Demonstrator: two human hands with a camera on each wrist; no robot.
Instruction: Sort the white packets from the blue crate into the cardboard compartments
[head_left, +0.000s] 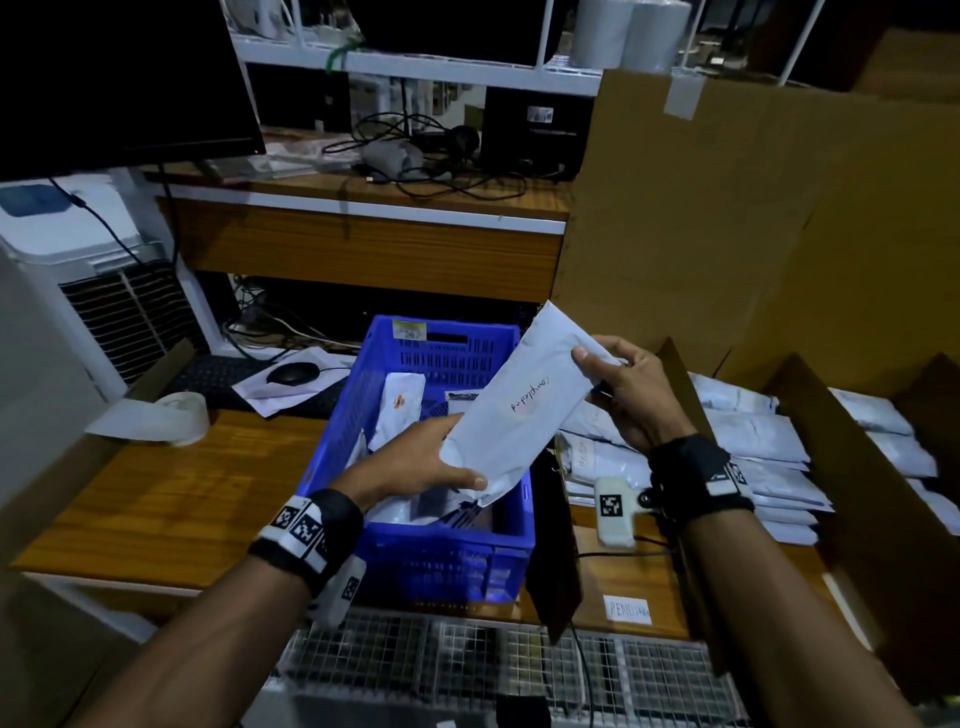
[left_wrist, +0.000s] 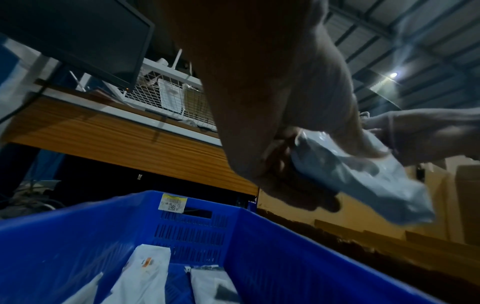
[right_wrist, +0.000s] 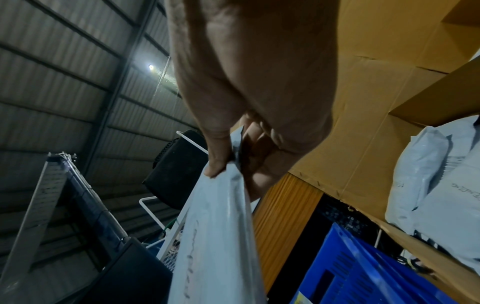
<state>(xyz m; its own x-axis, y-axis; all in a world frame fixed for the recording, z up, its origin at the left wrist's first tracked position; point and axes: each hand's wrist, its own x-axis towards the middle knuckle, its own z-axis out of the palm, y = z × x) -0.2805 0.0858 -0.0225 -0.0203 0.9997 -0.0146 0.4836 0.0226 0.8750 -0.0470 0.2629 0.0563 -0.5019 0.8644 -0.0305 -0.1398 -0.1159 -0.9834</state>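
A white packet (head_left: 511, 402) with handwriting on its face is held tilted between both hands. The left hand (head_left: 415, 460) pinches its lower end, thumb on top; the right hand (head_left: 626, 392) grips its upper end. Below the grip sits the blue crate (head_left: 511, 540) with more packets (head_left: 400, 408). Right of it, cardboard compartments (head_left: 810, 410) hold stacked packets (head_left: 753, 441), their markings seemingly illegible.

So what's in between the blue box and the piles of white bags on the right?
A dark cardboard divider wall stands between the blue crate and the stacked white packets. The head view shows it best.
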